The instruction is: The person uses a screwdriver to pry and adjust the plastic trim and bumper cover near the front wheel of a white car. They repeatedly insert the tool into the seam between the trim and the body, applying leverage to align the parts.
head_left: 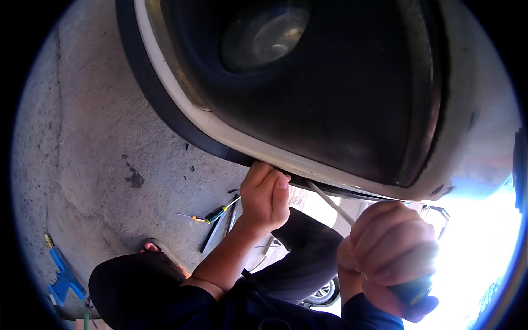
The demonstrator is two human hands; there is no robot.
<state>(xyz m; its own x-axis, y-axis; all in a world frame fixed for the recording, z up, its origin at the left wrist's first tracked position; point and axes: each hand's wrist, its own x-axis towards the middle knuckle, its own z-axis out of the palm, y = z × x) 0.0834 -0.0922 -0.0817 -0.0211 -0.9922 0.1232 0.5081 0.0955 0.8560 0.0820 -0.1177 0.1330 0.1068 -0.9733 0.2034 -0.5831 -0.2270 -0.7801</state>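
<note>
My left hand (265,197) has its fingers closed on the lower edge of a car's dark and pale trim (181,104), below a recessed round lamp (263,41) in a black housing. My right hand (391,245) is wrapped round the dark handle (410,290) of a long metal-shafted tool (331,202). The shaft reaches under the trim just right of my left hand. Its tip is hidden behind the edge.
Screwdrivers (214,214) and dark bars (214,234) lie on the concrete floor (93,137). A blue air gun (63,272) with a hose lies at lower left. The car's pale body (473,154) curves at right; a wheel (322,294) shows low behind my legs.
</note>
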